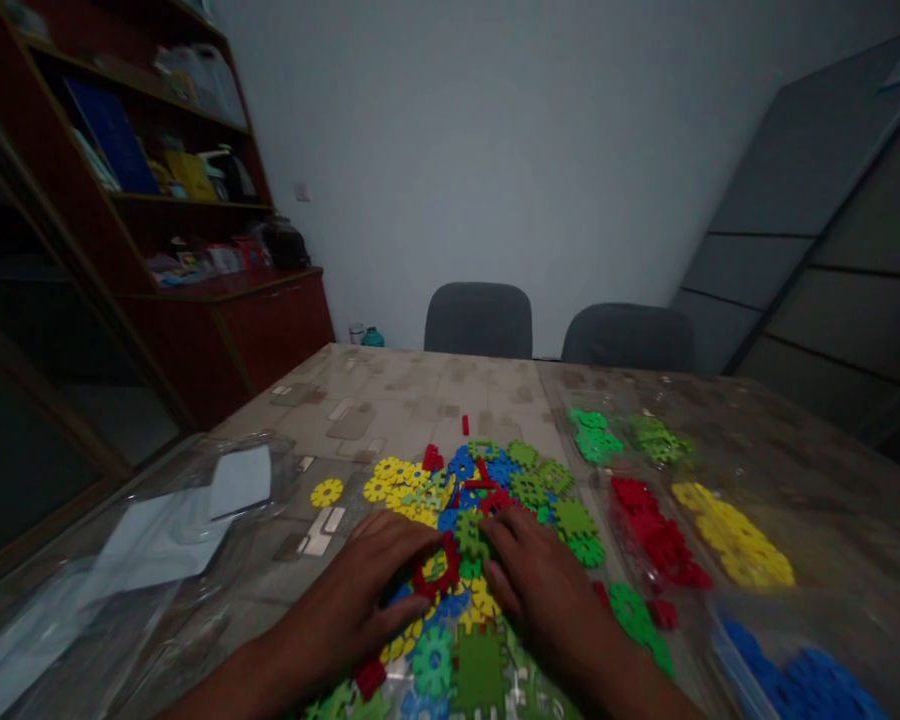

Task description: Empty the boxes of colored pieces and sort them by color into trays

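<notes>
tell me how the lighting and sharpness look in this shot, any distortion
Head view: dim and underexposed, the shelf nearly black; soft glare on the clear plastic bag; both hands, left hand and right hand, look slightly soft over the coloured pieces; wide-angle bending tilts the grey cabinet.

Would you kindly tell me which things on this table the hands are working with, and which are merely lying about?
In hand:
- left hand and right hand, both flat on the mixed pile of plastic gear pieces
- red ring piece between the hands

Lying about:
- sorted red pieces
- sorted yellow pieces
- clear plastic bag
- two grey chairs
- wooden shelf unit
</notes>
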`<state>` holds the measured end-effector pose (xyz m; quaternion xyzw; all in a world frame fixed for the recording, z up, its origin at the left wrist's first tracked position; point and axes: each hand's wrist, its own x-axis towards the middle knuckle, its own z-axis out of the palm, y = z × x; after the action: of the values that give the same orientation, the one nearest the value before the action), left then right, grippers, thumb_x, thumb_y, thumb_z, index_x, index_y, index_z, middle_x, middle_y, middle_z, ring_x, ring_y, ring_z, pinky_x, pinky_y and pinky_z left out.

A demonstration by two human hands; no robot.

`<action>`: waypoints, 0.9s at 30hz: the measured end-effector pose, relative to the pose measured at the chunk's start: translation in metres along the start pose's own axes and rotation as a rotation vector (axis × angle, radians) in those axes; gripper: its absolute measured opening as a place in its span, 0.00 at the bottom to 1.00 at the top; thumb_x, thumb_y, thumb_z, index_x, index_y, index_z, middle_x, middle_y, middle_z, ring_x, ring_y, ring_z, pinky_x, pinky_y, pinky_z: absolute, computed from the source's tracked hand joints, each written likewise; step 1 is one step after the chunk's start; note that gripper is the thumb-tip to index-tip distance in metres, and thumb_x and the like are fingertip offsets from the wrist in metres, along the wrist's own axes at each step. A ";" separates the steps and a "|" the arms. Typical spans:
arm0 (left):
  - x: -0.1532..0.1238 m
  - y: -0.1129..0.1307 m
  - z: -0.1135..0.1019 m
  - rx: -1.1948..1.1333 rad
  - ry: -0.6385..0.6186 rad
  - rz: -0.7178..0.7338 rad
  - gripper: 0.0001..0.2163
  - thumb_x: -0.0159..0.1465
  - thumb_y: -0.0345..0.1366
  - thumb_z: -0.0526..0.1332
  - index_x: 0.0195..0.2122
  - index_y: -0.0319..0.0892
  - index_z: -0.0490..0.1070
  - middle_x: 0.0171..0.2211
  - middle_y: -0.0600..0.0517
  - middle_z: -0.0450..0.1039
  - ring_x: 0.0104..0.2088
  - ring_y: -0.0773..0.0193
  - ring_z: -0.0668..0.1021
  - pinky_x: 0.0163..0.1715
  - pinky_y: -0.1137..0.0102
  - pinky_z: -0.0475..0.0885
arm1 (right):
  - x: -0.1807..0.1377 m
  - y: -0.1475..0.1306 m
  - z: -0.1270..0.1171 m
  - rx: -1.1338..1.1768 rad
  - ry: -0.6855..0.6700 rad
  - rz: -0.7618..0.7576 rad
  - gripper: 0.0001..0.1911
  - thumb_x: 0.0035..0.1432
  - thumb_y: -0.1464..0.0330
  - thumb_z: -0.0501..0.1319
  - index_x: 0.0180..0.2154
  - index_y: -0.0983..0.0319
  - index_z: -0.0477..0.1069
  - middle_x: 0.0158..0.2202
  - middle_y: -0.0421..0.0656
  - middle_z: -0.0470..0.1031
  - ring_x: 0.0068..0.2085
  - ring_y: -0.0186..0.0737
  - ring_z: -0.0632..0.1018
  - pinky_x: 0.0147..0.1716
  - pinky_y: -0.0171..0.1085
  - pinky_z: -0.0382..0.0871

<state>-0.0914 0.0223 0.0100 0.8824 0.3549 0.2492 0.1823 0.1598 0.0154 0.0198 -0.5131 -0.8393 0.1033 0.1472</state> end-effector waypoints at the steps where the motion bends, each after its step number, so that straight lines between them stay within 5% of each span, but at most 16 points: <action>1: 0.000 0.000 -0.001 -0.006 0.002 0.007 0.20 0.70 0.45 0.63 0.61 0.55 0.62 0.52 0.51 0.76 0.50 0.52 0.75 0.53 0.56 0.68 | -0.001 0.002 -0.002 0.012 0.019 -0.002 0.17 0.66 0.74 0.56 0.54 0.62 0.72 0.49 0.51 0.77 0.48 0.49 0.78 0.49 0.46 0.72; 6: -0.002 -0.004 -0.006 0.044 -0.079 0.010 0.20 0.70 0.44 0.63 0.61 0.56 0.62 0.54 0.50 0.74 0.53 0.49 0.74 0.60 0.49 0.61 | -0.003 0.006 -0.020 0.155 0.083 0.021 0.16 0.66 0.74 0.50 0.44 0.61 0.76 0.39 0.46 0.80 0.39 0.43 0.79 0.39 0.39 0.69; 12: -0.003 -0.010 -0.007 0.033 -0.063 -0.005 0.22 0.71 0.40 0.62 0.63 0.58 0.59 0.57 0.49 0.74 0.55 0.50 0.75 0.60 0.50 0.63 | -0.014 -0.008 -0.027 0.193 -0.178 0.042 0.14 0.63 0.74 0.52 0.30 0.60 0.73 0.30 0.41 0.78 0.32 0.38 0.77 0.31 0.35 0.60; 15: -0.005 -0.008 -0.006 0.040 -0.061 -0.046 0.24 0.71 0.39 0.62 0.65 0.61 0.56 0.62 0.50 0.71 0.59 0.49 0.72 0.64 0.48 0.60 | -0.024 -0.011 -0.021 0.245 -0.281 0.053 0.10 0.63 0.71 0.58 0.43 0.57 0.77 0.42 0.43 0.81 0.43 0.43 0.79 0.40 0.38 0.66; 17: -0.007 -0.007 -0.006 0.061 -0.084 -0.064 0.26 0.71 0.40 0.62 0.67 0.63 0.55 0.64 0.51 0.68 0.62 0.48 0.70 0.65 0.44 0.56 | -0.029 -0.011 -0.019 0.267 -0.308 0.047 0.20 0.59 0.68 0.66 0.54 0.53 0.73 0.52 0.44 0.78 0.51 0.48 0.77 0.49 0.42 0.66; 19: -0.009 -0.007 -0.007 0.083 -0.088 -0.049 0.25 0.71 0.40 0.62 0.66 0.62 0.57 0.65 0.51 0.67 0.63 0.47 0.69 0.66 0.43 0.55 | -0.029 -0.011 -0.017 0.253 -0.336 0.045 0.26 0.53 0.68 0.71 0.54 0.53 0.73 0.54 0.44 0.76 0.53 0.50 0.76 0.51 0.44 0.67; 22: -0.007 -0.007 -0.013 0.100 -0.083 -0.023 0.19 0.71 0.39 0.61 0.62 0.58 0.65 0.61 0.51 0.71 0.61 0.49 0.72 0.64 0.48 0.60 | -0.029 -0.010 -0.015 0.221 -0.375 0.039 0.20 0.50 0.72 0.71 0.47 0.56 0.75 0.51 0.44 0.75 0.50 0.48 0.76 0.48 0.42 0.69; 27: -0.005 -0.003 -0.032 0.099 -0.135 -0.084 0.15 0.71 0.35 0.60 0.57 0.54 0.70 0.54 0.50 0.76 0.55 0.52 0.76 0.58 0.55 0.69 | -0.032 -0.008 -0.013 0.354 -0.288 0.021 0.29 0.50 0.76 0.70 0.53 0.52 0.71 0.55 0.41 0.75 0.53 0.45 0.76 0.52 0.40 0.67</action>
<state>-0.1144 0.0260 0.0331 0.8896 0.3902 0.1635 0.1724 0.1716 -0.0169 0.0304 -0.4678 -0.8151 0.3226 0.1125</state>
